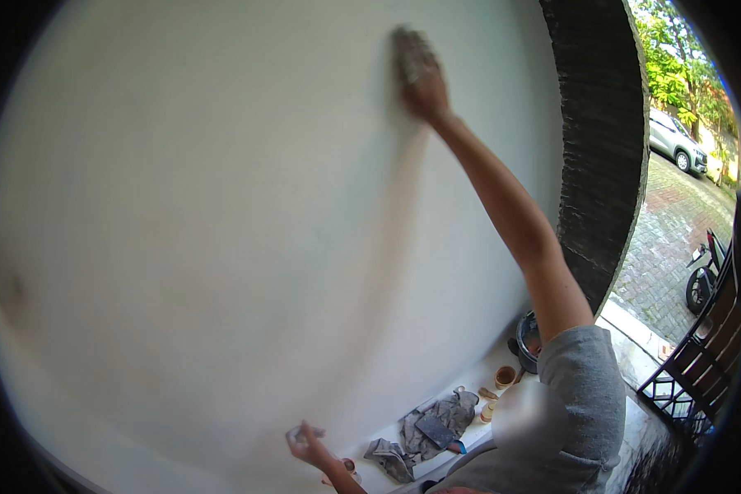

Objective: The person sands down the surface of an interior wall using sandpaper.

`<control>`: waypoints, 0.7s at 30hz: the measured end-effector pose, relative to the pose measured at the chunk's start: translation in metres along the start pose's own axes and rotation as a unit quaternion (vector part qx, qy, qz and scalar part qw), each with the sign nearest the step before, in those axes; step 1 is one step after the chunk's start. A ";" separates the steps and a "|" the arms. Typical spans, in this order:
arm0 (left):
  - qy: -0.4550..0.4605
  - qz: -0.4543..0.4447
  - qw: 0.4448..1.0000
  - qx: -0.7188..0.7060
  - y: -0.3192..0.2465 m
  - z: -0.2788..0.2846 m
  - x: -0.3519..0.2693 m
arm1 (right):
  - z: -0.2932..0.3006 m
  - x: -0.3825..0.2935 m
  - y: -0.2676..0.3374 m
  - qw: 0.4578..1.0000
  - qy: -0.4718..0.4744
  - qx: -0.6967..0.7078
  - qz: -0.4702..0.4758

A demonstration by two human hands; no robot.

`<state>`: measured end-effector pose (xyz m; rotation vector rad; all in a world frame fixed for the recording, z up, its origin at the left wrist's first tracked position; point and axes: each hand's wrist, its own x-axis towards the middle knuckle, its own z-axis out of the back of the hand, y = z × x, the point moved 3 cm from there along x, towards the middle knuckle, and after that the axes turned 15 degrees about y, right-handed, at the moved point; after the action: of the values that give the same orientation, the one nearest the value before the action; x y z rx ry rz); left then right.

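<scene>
A broad white wall fills most of the view. High on it, my right hand is pressed with its arm stretched out. Motion blurs its fingers, and whether a thin thing lies under the palm cannot be made out. Low in the picture, my left hand is in front of the wall with its fingers curled. Something pale and greyish shows at those fingers, too small to tell whether it is a held thing or dust.
On a white ledge lie grey rags, a dark flat block, a small bottle and a brown cup. A dark bucket stands by a rough black pillar. Rightward are a metal gate, motorcycle and car.
</scene>
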<state>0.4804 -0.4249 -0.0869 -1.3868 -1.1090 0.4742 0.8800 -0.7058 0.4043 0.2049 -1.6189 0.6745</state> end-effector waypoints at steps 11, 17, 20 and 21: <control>-0.002 -0.036 0.999 -0.031 -0.031 -0.074 -0.032 | 0.022 -0.098 -0.010 0.947 0.223 0.178 0.149; 0.030 -0.012 0.999 -0.013 0.001 -0.109 -0.082 | -0.038 -0.050 -0.253 0.994 -0.025 0.020 -0.100; 0.059 0.053 0.996 0.039 0.038 -0.106 -0.104 | -0.054 -0.064 -0.254 0.973 0.009 0.024 -0.230; 0.063 0.077 0.993 0.057 0.047 -0.104 -0.113 | -0.057 -0.072 -0.218 0.979 -0.023 0.034 -0.199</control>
<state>0.5308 -0.5643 -0.1497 -1.3880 -0.8632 0.5447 1.0509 -0.8700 0.4034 0.5814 -1.5387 0.4188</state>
